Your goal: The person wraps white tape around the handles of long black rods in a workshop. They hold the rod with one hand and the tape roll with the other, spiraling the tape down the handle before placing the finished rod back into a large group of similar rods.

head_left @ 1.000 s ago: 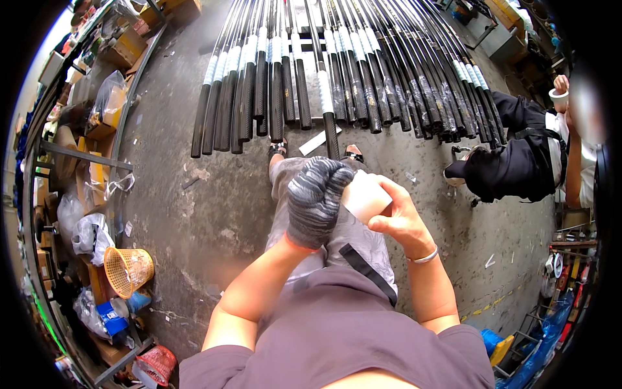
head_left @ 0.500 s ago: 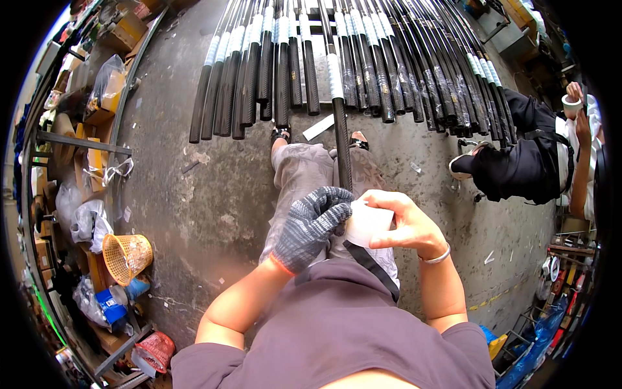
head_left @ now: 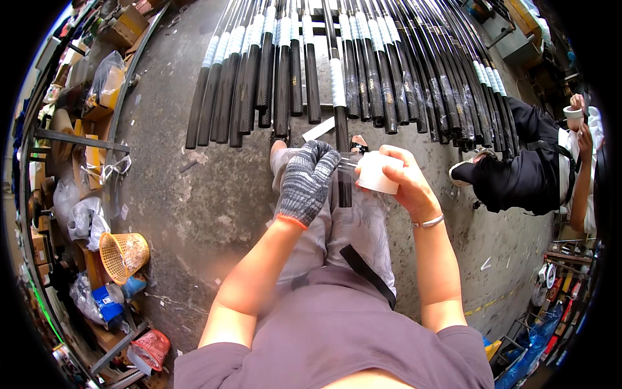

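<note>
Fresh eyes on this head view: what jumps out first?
Probably the fan of black poles with white bands, spread across the top. Then the hands at centre: gloved left hand, bare right hand holding a white roll, a clear strip between them. At lower left, a yellow basket.

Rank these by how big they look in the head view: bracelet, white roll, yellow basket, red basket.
1. Yellow basket
2. Red basket and white roll: too alike to rank
3. Bracelet
</note>
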Tool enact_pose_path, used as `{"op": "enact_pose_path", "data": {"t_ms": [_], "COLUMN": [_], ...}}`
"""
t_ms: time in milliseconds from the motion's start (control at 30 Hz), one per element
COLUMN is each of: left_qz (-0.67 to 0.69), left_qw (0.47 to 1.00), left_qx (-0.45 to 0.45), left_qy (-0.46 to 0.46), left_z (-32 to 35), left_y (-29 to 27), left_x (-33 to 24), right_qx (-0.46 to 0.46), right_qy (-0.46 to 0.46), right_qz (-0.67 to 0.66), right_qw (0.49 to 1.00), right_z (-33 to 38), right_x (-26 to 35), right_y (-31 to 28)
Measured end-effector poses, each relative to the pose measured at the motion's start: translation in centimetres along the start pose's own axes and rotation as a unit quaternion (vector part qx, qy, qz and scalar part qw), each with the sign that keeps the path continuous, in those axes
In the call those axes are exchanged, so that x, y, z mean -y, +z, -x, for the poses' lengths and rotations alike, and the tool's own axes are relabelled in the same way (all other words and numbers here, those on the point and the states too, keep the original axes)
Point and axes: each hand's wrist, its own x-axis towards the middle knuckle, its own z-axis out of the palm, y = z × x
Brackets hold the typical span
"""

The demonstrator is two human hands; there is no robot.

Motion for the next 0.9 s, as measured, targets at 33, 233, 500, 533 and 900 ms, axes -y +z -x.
{"op": "enact_pose_path", "data": {"t_ms": [33,233,500,533,900], "left_qz": [-0.002,0.106,0.193,0.178,0.165], "left_qw": [1.000,0.987,0.963,0.968,0.981], "left_qx": [0.006,0.030,0.017,0.013,0.001], "left_qy": [-0.007,-0.118,-0.188,-0.175,-0.103], "left_z": [-0.1,-0.2,-0.2,-0.2,-0.1], "left_y": [-0.1,-0.9,-0.2,-0.1,0.3], "left_x": [0.2,0.8,1.3,1.5,3.3], "right_qx": [0.012,0.038,0.025,0.027,0.055], "right_qy": [0.001,0.035,0.026,0.021,-0.038], "right_qz": [-0.002,-0.036,-0.028,-0.022,-0.006], "right_qw": [1.000,0.998,0.999,0.999,0.998], "right_z": [-0.3,-1.3,-1.5,-1.5,-1.0], "right_x": [-0.1,-0.3,-1.0,-1.0,1.1], "right_y": [-0.1,-0.7,-1.3,-1.2,0.6]}}
